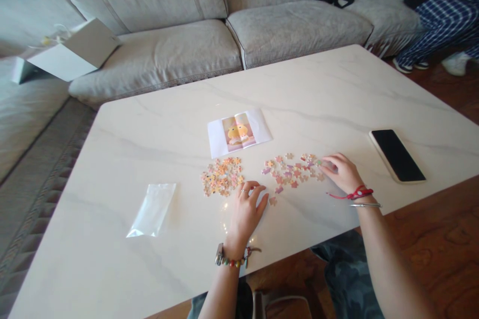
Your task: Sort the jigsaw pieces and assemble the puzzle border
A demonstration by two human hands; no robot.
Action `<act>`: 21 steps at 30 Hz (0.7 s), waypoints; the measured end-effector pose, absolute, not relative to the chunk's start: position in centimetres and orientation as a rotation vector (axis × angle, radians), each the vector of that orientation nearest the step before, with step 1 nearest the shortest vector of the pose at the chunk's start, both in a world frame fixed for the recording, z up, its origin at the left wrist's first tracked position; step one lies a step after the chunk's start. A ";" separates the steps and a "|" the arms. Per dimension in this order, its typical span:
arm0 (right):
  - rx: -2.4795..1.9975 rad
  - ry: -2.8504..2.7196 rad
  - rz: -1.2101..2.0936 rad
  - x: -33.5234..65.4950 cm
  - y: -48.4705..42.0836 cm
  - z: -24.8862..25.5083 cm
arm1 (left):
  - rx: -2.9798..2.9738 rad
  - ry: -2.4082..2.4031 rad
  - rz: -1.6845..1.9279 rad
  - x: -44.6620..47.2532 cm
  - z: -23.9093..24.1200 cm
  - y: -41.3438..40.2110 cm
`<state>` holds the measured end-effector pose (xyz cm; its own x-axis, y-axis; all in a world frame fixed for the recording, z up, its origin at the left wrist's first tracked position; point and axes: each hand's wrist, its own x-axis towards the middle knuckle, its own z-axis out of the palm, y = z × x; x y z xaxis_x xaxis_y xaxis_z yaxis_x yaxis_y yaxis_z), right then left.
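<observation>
Two loose heaps of small pink and orange puzzle pieces lie on a white marble table (299, 89): a dense left heap (221, 176) and a scattered right heap (292, 169). My left hand (247, 209) rests flat on the table just below the left heap, fingers stretched out, holding nothing. My right hand (342, 171) lies at the right end of the scattered heap, fingers curled down onto the pieces there; what they pinch is too small to make out. A reference picture sheet (238, 132) showing a yellow figure lies beyond the heaps.
An empty clear plastic bag (152, 209) lies on the table's left. A black phone (397, 154) sits at the right edge. A grey sofa (194, 50) wraps behind with a white box (73, 52) on it. Another person's legs (441, 25) show at the far right.
</observation>
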<state>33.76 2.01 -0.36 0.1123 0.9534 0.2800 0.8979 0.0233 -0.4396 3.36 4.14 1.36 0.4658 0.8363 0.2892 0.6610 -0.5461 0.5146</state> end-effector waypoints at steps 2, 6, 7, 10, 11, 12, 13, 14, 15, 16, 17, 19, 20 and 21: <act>-1.904 -1.773 0.132 33.3 1.8 -0.5 | 2.361 1.262 0.771 3.9 1.4 4.2; -1.929 -1.706 0.114 32.7 1.6 -0.9 | 2.363 1.220 0.786 4.7 1.1 4.3; -1.931 -1.703 0.125 32.6 1.6 -1.0 | 2.369 1.212 0.783 4.7 1.0 4.2; -1.928 -1.734 0.150 32.5 2.0 -0.8 | 2.378 1.222 0.761 4.3 0.9 4.1; -1.923 -1.747 0.149 32.5 2.2 -0.7 | 2.381 1.236 0.748 4.1 0.9 4.1; -1.915 -1.756 0.142 32.4 2.4 -0.6 | 2.386 1.252 0.733 3.8 0.8 4.1; -1.903 -1.763 0.133 32.2 2.6 -0.4 | 2.393 1.267 0.721 3.5 0.8 4.1; -1.891 -1.769 0.124 32.1 2.8 -0.2 | 2.402 1.277 0.712 3.2 0.7 4.2; -1.882 -1.774 0.116 32.0 2.9 -0.1 | 2.411 1.281 0.706 3.0 0.6 4.2; -1.878 -1.778 0.110 31.8 3.0 0.0 | 2.418 1.282 0.704 2.8 0.5 4.2; -1.882 -1.780 0.104 31.8 3.1 0.0 | 2.423 1.280 0.700 2.7 0.5 4.2; -1.906 -1.780 0.097 31.8 3.1 0.0 | 2.428 1.270 0.687 2.6 0.3 4.3; -1.917 -1.780 0.099 31.9 3.0 -0.1 | 2.426 1.264 0.679 2.6 0.3 4.3; -1.923 -1.783 0.106 32.0 2.9 -0.2 | 2.422 1.258 0.676 2.7 0.3 4.4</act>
<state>32.01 2.90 -0.19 0.1342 0.9504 0.2805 0.9107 -0.0067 -0.4131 2.67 4.36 0.28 0.4980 0.8280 0.2576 0.6720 -0.5563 0.4888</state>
